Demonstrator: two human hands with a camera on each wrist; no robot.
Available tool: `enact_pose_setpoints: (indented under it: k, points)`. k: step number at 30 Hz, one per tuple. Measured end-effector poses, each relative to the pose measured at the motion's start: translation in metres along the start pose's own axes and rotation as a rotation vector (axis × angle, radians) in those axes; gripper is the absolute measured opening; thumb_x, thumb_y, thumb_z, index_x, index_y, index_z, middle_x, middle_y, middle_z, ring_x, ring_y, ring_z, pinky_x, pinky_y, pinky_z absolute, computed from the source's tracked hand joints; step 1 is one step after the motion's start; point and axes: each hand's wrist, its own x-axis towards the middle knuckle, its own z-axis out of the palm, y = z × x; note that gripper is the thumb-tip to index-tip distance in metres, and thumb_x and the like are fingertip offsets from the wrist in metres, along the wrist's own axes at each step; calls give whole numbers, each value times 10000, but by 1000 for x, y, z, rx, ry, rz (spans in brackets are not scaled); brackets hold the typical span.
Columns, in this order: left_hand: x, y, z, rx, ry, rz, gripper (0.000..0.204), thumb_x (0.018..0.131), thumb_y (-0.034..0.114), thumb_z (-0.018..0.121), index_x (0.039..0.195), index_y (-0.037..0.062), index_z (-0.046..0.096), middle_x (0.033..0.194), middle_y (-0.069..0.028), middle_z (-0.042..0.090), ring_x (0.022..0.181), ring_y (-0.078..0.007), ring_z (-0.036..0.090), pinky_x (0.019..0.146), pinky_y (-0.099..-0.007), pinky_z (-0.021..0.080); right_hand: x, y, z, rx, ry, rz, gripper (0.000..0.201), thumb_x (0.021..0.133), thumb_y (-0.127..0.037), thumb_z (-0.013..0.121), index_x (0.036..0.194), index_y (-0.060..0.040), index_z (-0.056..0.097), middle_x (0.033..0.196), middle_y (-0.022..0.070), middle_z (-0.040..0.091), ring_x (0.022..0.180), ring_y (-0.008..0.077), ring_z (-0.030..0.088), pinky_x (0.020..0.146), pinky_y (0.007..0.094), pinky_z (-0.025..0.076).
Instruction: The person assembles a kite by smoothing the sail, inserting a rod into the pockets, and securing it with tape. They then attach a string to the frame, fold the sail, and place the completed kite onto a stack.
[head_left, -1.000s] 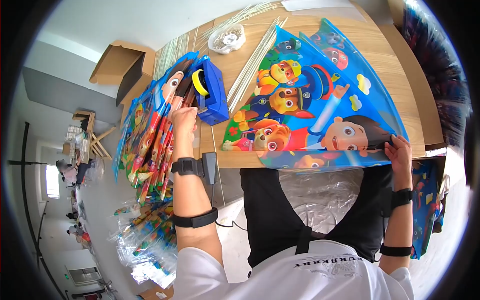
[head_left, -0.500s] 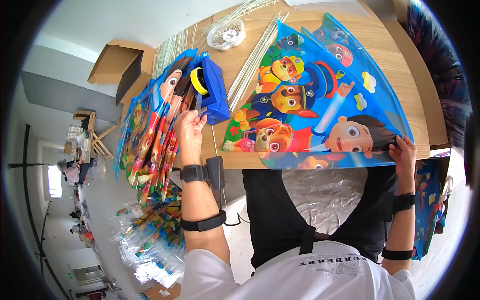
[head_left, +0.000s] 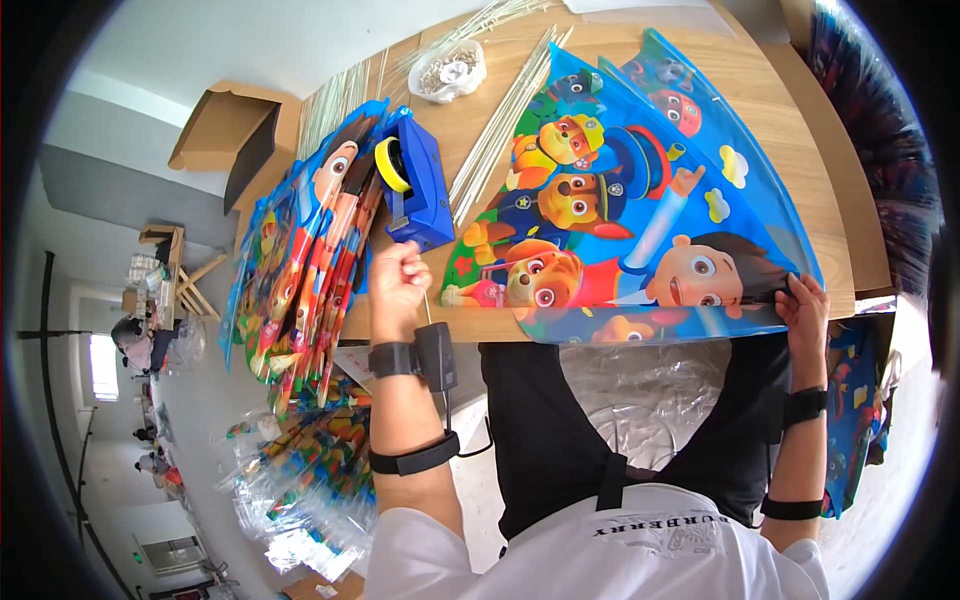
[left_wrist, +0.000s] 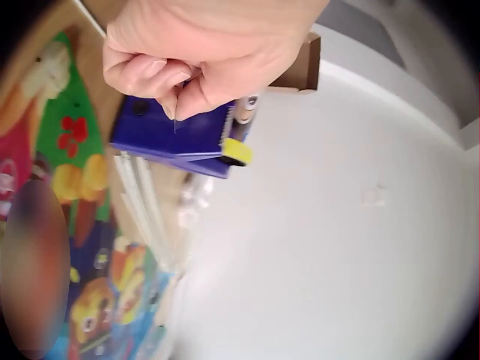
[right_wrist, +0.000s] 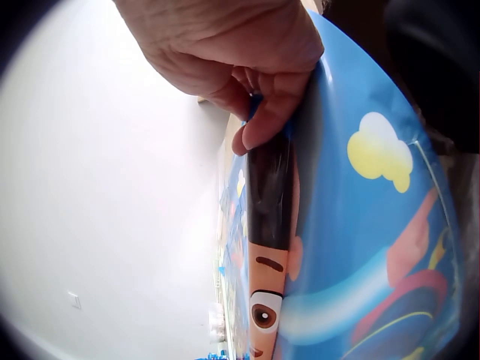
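A blue kite (head_left: pixel 640 210) printed with cartoon dogs and a boy lies on the table, its lower edge folded over along the front. My right hand (head_left: pixel 803 305) pinches the kite's right corner; in the right wrist view the thumb and fingers (right_wrist: pixel 271 120) grip the folded film by the dark hair print. My left hand (head_left: pixel 398 280) is just in front of a blue tape dispenser (head_left: pixel 428 190) with a yellow-cored roll. Between the left thumb and forefinger, a small bit of clear tape (left_wrist: pixel 176 126) sticks out in the left wrist view.
Several folded kites (head_left: pixel 310 240) are stacked left of the dispenser. Thin pale rods (head_left: pixel 505 120) lie beyond it, near a white bowl (head_left: pixel 448 72) of small parts. An open cardboard box (head_left: pixel 235 140) stands at the left, and plastic-wrapped kites (head_left: pixel 305 490) lie below the table.
My left hand has gone from beside the stacked kites to the dispenser's cutting end, then drawn back toward me with tape pinched. My right hand keeps its hold on the kite corner.
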Motion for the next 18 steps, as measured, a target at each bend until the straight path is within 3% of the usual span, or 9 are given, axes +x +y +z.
enact_pose_setpoints:
  k: [1, 2, 5, 6, 7, 9, 14, 16, 18]
  points:
    - [2, -7, 0, 42, 96, -63, 233, 822, 72, 598, 663, 111, 433, 591, 21, 407, 460, -89, 382, 426, -238, 286, 0, -1, 1, 1, 16, 3, 54, 876, -115, 602, 846, -83, 572, 689, -21, 570, 563, 72, 607, 423, 167, 475]
    - [-2, -18, -4, 113, 73, -24, 200, 847, 104, 593, 701, 110, 457, 612, 18, 398, 495, -94, 377, 457, -231, 297, 0, -2, 3, 6, 16, 3, 54, 876, -115, 602, 846, -83, 572, 689, -21, 570, 563, 72, 607, 423, 167, 475]
    - [-27, -42, 10, 235, -30, 281, 86, 861, 107, 613, 809, 94, 545, 670, 16, 486, 594, -90, 463, 486, -246, 352, -6, -3, 2, -23, 1, 5, 60, 854, -100, 624, 817, -96, 577, 661, -42, 515, 516, 35, 502, 369, 149, 316]
    - [-31, -46, 17, 291, -139, 343, 45, 854, 82, 619, 869, 85, 577, 728, 5, 547, 657, -97, 513, 543, -249, 400, -10, -7, 4, -6, 16, 21, 60, 849, -97, 631, 819, -87, 580, 661, -38, 516, 521, 34, 506, 366, 149, 324]
    - [-36, -50, 32, 368, -108, 372, 68, 832, 78, 634, 889, 73, 597, 789, 8, 581, 706, -88, 533, 572, -226, 417, -11, -7, 3, 62, 19, 32, 52, 843, -93, 639, 843, -78, 589, 660, -41, 510, 523, 31, 500, 363, 149, 316]
    - [-41, -52, 65, 529, -340, 343, 66, 834, 68, 631, 889, 43, 607, 848, -31, 606, 713, -86, 532, 628, -223, 430, -15, -9, 6, 115, 17, 43, 81, 826, -81, 657, 863, -57, 589, 653, -35, 504, 525, 36, 497, 366, 152, 305]
    - [-76, -108, 207, 908, -778, 330, 41, 824, 46, 616, 838, 23, 585, 955, -50, 562, 804, -95, 497, 720, -225, 388, -17, 0, 2, 262, -29, 11, 57, 804, -44, 659, 818, -56, 605, 641, -19, 557, 491, 50, 499, 392, 175, 346]
    - [-84, -144, 259, 1051, -951, 325, 48, 793, 21, 615, 815, -10, 586, 943, -42, 562, 874, -117, 536, 790, -250, 422, -19, 1, 2, 272, -28, 24, 35, 813, -36, 645, 813, -39, 610, 662, 3, 588, 518, 75, 556, 429, 192, 429]
    - [-75, -184, 297, 1138, -1164, 383, 53, 783, 28, 621, 800, -13, 593, 925, -57, 579, 870, -132, 548, 781, -264, 427, -23, -4, 4, 325, -5, 58, 34, 822, -30, 634, 847, -12, 621, 694, 27, 613, 558, 97, 597, 480, 211, 487]
